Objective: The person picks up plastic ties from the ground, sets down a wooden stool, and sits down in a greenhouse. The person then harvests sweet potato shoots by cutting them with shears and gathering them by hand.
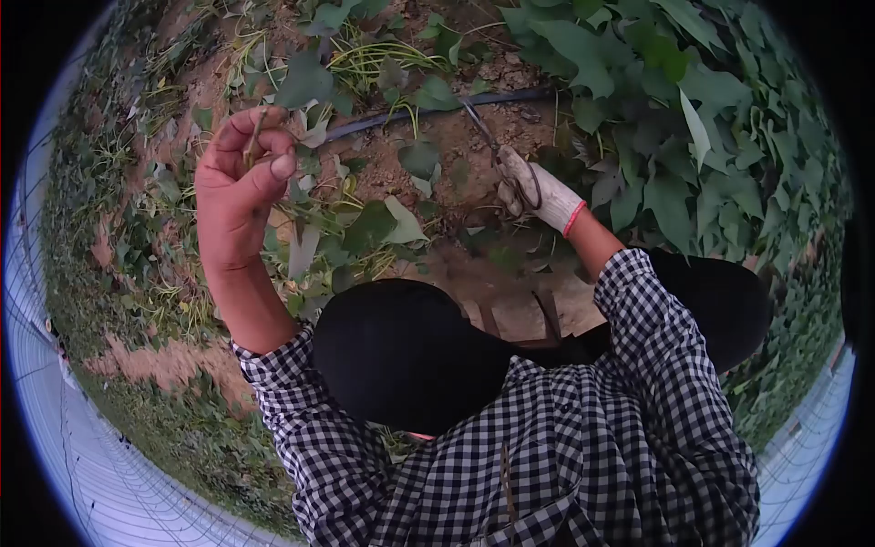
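Note:
My left hand (239, 187), bare, is raised at the left with its fingers curled closed around a thin plant stem (252, 146). The stem's short end sticks up between thumb and fingers; how far it runs below the hand I cannot tell. My right hand (538, 190) wears a white knitted glove with a red cuff edge. It grips a pair of scissors (481, 123) by the dark loop handles, blades pointing up and left toward a black drip hose (392, 117) on the soil. Vine leaves (372, 226) lie between the two hands.
Dense green leafy vines (674, 137) fill the right side. Trimmed-looking stems (383, 59) and scattered leaves cover brown soil (474, 173) ahead. My dark-clothed knees (410, 356) are bent close below my hands. Pale sheeting (36, 410) edges the plot at the lower left.

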Available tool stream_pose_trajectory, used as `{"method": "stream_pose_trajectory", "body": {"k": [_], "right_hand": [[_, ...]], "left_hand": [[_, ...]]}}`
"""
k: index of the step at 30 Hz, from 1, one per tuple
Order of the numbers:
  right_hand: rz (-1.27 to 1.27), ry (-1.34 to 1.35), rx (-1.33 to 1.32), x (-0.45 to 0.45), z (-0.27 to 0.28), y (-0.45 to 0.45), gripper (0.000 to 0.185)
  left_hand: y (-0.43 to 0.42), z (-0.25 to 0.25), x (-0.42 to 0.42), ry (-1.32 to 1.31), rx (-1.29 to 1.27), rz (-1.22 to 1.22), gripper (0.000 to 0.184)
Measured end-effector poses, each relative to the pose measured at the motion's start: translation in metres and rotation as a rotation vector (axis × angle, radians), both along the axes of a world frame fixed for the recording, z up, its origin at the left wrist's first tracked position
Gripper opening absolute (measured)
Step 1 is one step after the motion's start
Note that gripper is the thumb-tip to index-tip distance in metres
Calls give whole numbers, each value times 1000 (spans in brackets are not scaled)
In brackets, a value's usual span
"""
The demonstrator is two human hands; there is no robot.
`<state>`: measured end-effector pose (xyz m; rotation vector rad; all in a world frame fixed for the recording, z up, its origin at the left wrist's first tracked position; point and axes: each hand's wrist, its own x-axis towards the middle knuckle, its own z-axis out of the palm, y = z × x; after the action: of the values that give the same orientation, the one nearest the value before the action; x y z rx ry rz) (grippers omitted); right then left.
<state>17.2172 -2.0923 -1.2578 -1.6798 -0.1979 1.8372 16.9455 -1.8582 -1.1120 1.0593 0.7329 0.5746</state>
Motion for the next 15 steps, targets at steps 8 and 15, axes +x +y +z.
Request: {"method": "stream_pose_trajectory", "body": {"k": [8,15], "right_hand": [[-32,18,-22,-2,4,30,56],[22,78,-113,-5,24,52,58]], "left_hand": [[-36,-129,126,593,844,-857,15],[-7,-181,149,881,1238,-658,18]]}}
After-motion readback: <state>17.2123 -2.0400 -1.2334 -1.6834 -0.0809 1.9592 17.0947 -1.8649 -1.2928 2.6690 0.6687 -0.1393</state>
